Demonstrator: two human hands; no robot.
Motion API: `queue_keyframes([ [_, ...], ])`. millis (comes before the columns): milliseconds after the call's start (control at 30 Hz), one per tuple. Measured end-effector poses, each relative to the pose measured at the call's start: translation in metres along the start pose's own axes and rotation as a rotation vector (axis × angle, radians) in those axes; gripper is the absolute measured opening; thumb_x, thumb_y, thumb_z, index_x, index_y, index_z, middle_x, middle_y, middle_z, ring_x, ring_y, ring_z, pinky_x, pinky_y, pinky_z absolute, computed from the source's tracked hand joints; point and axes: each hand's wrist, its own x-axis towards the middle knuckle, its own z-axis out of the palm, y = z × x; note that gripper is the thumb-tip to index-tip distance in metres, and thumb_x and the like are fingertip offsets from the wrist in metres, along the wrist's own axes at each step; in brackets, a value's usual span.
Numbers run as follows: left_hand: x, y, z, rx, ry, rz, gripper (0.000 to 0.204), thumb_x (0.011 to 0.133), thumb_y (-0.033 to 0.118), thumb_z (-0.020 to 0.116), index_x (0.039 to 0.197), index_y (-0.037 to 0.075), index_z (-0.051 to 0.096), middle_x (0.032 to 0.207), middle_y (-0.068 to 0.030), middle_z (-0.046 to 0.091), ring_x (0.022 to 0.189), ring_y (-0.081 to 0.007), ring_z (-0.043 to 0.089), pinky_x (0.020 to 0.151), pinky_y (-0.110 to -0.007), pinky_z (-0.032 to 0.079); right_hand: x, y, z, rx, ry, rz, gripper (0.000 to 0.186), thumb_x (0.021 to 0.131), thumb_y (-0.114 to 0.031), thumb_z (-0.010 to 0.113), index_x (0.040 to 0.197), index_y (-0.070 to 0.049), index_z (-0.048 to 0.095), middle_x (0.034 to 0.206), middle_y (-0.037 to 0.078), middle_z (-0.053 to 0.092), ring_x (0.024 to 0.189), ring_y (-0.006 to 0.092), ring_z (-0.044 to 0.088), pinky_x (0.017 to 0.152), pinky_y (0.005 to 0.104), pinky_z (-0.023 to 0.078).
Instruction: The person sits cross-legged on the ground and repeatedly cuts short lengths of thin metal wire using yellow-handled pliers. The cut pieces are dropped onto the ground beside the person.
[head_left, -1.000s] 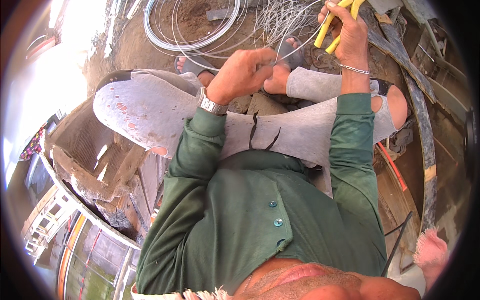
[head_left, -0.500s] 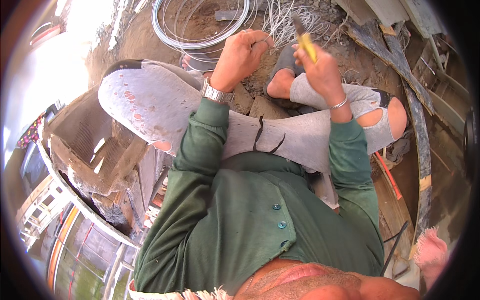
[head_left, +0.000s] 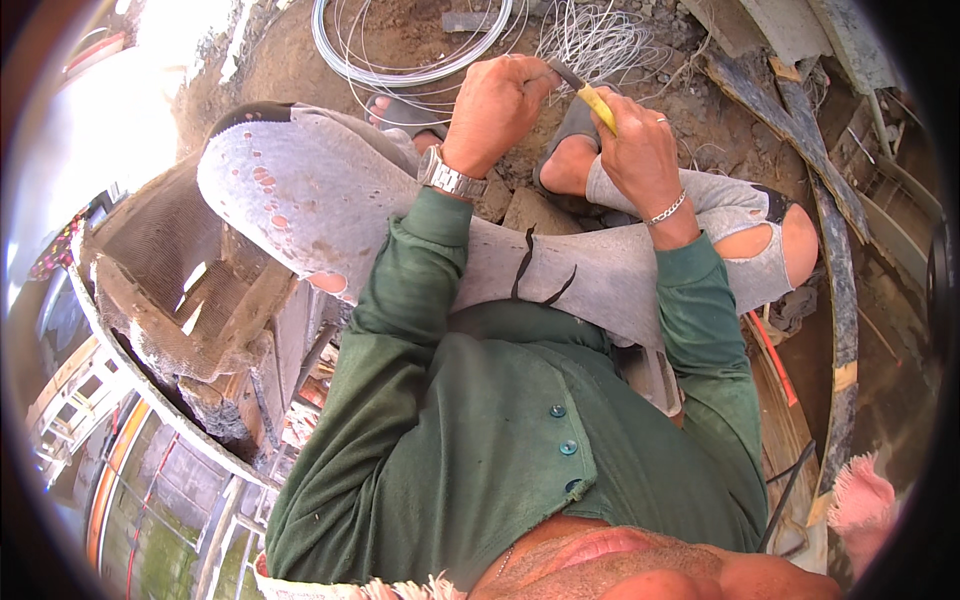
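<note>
My right hand (head_left: 640, 150) is closed round the yellow handle of a hand tool (head_left: 603, 110). Its narrow dark metal end slants up and left to the fingertips of my left hand (head_left: 497, 112). Those fingers are pinched together, and what lies between them is too small to make out. Beyond my hands, a coil of pale metal wire (head_left: 425, 80) rests on the dirt. To its right, behind the tool, spreads a loose tangle of cut-looking wire (head_left: 600, 45). Whether the tool has one blade or two jaws cannot be seen.
My crossed legs (head_left: 560, 265) lie below my hands, and sandalled feet are near the wire. A dirty wooden box (head_left: 140, 300) stands at the left. Long weathered planks (head_left: 835, 290) and a red strip (head_left: 775, 360) lie at the right.
My right hand has brought the tool left and down, so that its metal end now meets my left fingertips. My left hand has shifted slightly right and stays pinched.
</note>
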Motion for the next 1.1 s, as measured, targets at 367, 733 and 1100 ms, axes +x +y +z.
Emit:
queue_keyframes([
  [367, -0.003, -0.002, 0.009, -0.080, -0.113, -0.120, 0.017, 0.089, 0.011, 0.064, 0.096, 0.002, 0.077, 0.083, -0.0171, 0.073, 0.071, -0.0333, 0.068, 0.067, -0.039, 0.053, 0.004, -0.011, 0.002, 0.245, -0.060, 0.133, 0.026, 0.099, -0.016, 0.064, 0.122, -0.005, 0.065, 0.102, 0.016, 0.069, 0.096, 0.0416, 0.067, 0.081, 0.0491, 0.054],
  [733, -0.006, -0.014, 0.022, -0.017, -0.024, 0.022, 0.015, 0.089, 0.016, 0.066, 0.088, 0.005, 0.076, 0.083, -0.0190, 0.071, 0.077, -0.0407, 0.068, 0.068, -0.047, 0.054, 0.010, 0.016, 0.037, 0.244, -0.203, 0.266, 0.042, 0.095, -0.043, 0.070, 0.096, -0.001, 0.071, 0.086, 0.026, 0.071, 0.086, 0.0469, 0.069, 0.078, 0.0527, 0.055],
  [1100, 0.007, 0.008, -0.044, 0.258, 0.152, -0.086, 0.017, 0.092, 0.014, 0.065, 0.093, 0.013, 0.081, 0.081, -0.0164, 0.074, 0.072, -0.0323, 0.073, 0.069, -0.043, 0.057, 0.040, 0.061, 0.045, -0.037, -0.537, 0.650, 0.046, 0.096, -0.049, 0.063, 0.120, -0.011, 0.075, 0.120, 0.024, 0.072, 0.112, 0.0425, 0.069, 0.095, 0.0506, 0.055],
])
